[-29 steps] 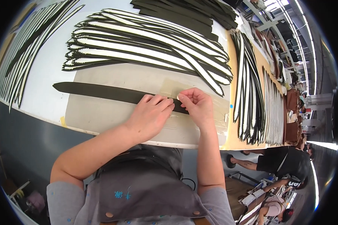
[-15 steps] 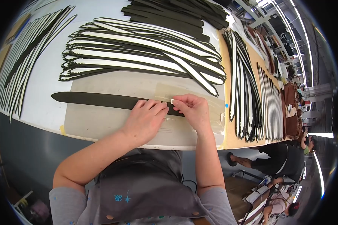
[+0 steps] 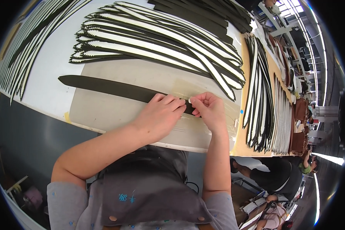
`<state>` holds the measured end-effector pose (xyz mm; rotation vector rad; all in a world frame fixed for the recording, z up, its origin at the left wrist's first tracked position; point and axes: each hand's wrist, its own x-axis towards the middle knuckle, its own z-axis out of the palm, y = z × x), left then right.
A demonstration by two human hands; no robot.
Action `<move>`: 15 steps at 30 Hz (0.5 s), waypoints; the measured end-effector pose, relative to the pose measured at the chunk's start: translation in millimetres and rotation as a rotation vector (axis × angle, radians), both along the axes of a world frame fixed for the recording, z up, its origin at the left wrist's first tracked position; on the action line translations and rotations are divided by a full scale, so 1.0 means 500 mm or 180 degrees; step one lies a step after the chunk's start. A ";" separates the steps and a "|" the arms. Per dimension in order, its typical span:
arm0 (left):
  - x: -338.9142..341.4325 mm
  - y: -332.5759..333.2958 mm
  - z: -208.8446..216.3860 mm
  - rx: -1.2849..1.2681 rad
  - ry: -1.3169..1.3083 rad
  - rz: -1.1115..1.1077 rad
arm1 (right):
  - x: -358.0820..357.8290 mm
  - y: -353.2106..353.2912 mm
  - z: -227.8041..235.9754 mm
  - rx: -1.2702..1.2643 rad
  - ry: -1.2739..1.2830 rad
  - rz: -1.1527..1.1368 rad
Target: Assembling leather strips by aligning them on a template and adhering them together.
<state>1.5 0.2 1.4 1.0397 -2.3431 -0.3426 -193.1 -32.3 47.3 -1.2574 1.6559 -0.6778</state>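
Grey matting (image 3: 103, 115) bears a dark strip (image 3: 111, 86); the left hand (image 3: 163, 114) rests on it, unclenched, while the right hand (image 3: 211, 111) pinches a white piece (image 3: 190, 100) there. This fingertip step seemingly needs steady pressure. Beyond lie black-and-white strips (image 3: 153, 48).

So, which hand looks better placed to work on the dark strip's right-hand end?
Right, I'd judge. The right hand is at that end of the dark strip, pinching what looks like a small white piece. The left hand lies across the strip farther left.
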 end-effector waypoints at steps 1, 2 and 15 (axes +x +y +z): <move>0.000 0.000 -0.001 0.0019 0.0007 0.0022 | 0.001 0.000 -0.002 -0.0031 -0.0004 0.0041; 0.001 0.000 -0.001 0.0021 0.0034 0.0026 | 0.002 0.000 -0.003 -0.0062 -0.0009 0.0079; -0.002 -0.002 -0.003 0.0076 0.0068 0.0025 | 0.012 -0.010 -0.018 -0.0293 0.0148 0.0009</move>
